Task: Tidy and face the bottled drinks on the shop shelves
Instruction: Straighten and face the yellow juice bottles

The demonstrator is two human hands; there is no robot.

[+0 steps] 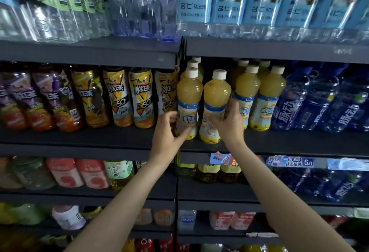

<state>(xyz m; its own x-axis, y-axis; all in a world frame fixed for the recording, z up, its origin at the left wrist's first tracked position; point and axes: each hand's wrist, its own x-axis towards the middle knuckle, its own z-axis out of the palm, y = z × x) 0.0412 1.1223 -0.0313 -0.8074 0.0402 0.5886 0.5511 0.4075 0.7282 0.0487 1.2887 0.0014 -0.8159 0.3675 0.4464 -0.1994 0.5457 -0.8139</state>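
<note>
Yellow juice bottles with white caps and blue-white labels stand in rows on the dark middle shelf (299, 142). My left hand (167, 132) grips the lower part of the leftmost front juice bottle (189, 96). My right hand (229, 124) grips the label area of the second front juice bottle (216, 96), which stands slightly forward of its neighbours. Two more front juice bottles (259, 96) stand to the right, with others behind them.
Iced tea bottles (119, 98) fill the shelf to the left, blue drink bottles (319, 102) the right. Water bottles (239, 2) line the shelf above. Lower shelves hold more drinks (79, 174) and price tags (289, 162). A vertical divider (177, 62) separates the bays.
</note>
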